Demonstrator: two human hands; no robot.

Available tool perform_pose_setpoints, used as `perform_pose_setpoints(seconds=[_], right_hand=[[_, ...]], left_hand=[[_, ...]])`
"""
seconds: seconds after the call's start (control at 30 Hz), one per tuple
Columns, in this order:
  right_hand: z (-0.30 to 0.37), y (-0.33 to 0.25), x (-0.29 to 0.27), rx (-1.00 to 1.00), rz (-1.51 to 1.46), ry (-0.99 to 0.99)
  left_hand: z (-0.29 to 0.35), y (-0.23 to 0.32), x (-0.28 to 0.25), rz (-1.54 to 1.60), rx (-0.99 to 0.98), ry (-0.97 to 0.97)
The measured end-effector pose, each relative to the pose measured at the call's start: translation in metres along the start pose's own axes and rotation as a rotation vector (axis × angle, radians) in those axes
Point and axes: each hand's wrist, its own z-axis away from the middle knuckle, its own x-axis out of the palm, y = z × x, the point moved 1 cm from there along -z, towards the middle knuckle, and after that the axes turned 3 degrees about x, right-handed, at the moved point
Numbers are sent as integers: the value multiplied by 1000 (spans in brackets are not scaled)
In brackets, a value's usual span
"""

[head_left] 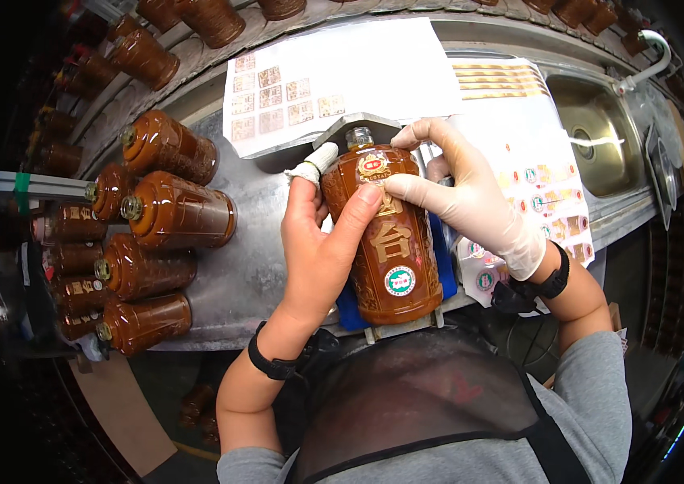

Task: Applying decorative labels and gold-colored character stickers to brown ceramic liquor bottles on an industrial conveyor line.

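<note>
A brown glazed bottle (386,258) lies on its side in a blue-padded metal cradle (442,270) in front of me, neck pointing away. It carries gold lettering, a round red-and-gold label near the shoulder and a round green-and-white sticker near its base. My left hand (318,250), bare with a white cot on the index finger, grips the bottle's left side with the thumb across its front. My right hand (467,198), in a white glove, rests on the bottle's shoulder with fingertips by the neck label.
Several more brown bottles (176,211) lie in a stack at the left on the metal worktable (253,274). White sticker sheets (334,77) and a sheet of round labels (539,189) lie behind and to the right. A steel sink (596,133) with a tap sits at the far right.
</note>
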Motion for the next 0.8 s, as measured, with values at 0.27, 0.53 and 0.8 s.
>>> perform_pose_setpoints(seconds=[0.27,0.53,0.8], right_hand=[[6,6,-1,-128,107,14],[33,1,-7,203,-52,4],[56,10,3,143,-138,25]], left_hand=[[2,-1,-1,-85,9,-31],[22,-5,-7,-34,-6,-19],[42,-5,-5,-23,-39,-93]])
